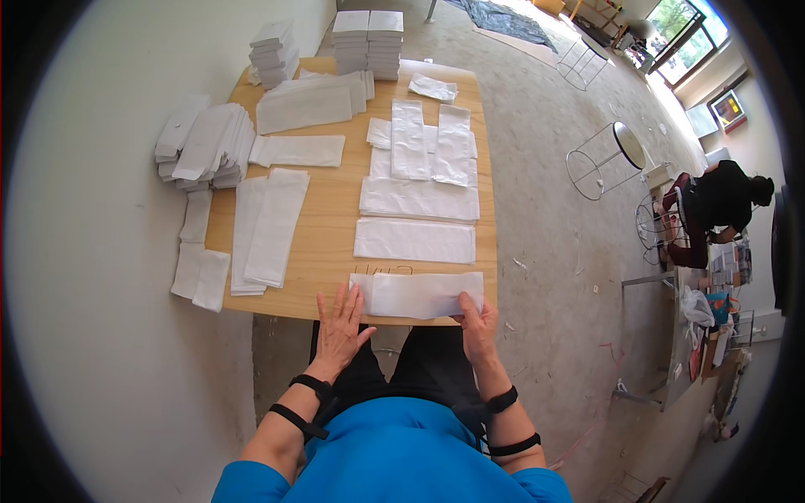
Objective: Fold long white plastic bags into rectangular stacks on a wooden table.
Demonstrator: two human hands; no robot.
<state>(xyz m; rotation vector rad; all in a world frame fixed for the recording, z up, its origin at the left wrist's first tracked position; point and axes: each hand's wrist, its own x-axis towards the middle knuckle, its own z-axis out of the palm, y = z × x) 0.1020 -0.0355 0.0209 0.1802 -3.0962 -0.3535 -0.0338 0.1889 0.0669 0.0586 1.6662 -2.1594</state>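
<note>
A long, flat white paper piece (415, 295) lies along the near edge of the wooden table. At its right end, my right hand (477, 331) pinches the paper between thumb and fingers. My left hand (339, 333) lies with its fingers spread over the table's edge, fingertips at the paper's left end, gripping nothing. Just beyond is another flat white paper strip (414, 241). Farther off, a layered pile of white paper strips (419, 199) has two upright narrow pieces (409, 141) on top.
Long white strips (272, 230) lie at the table's left, near a thick heap of folded paper (210, 142). Neat white stacks (367, 38) stand at the far end. A wall (126, 251) borders the left side. To the right are a round stool (629, 145) and a seated person (713, 201).
</note>
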